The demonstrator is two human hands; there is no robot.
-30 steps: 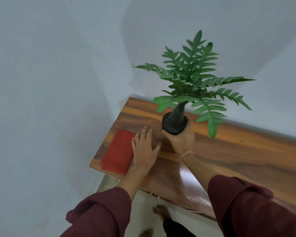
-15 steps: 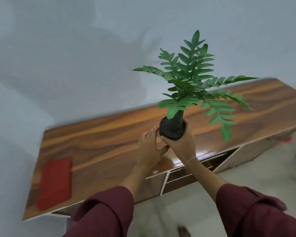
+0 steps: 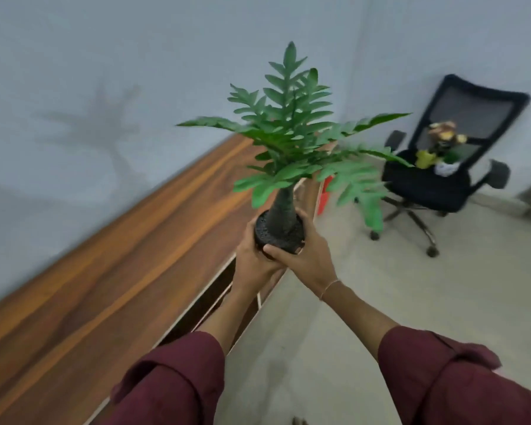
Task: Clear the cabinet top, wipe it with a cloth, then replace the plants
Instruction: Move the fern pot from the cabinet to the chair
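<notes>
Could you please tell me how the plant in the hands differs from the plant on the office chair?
The fern is held up by left hand and right hand; the flower arrangement rests on the office chair. The fern is all green; the flower arrangement shows yellow and brown blooms. Both are off the cabinet top.

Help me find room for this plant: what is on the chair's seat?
On the chair's seat stands a blurred bunch of yellow and brown flowers in a white pot. Leaves of the held plant hide the seat's left edge.
</notes>
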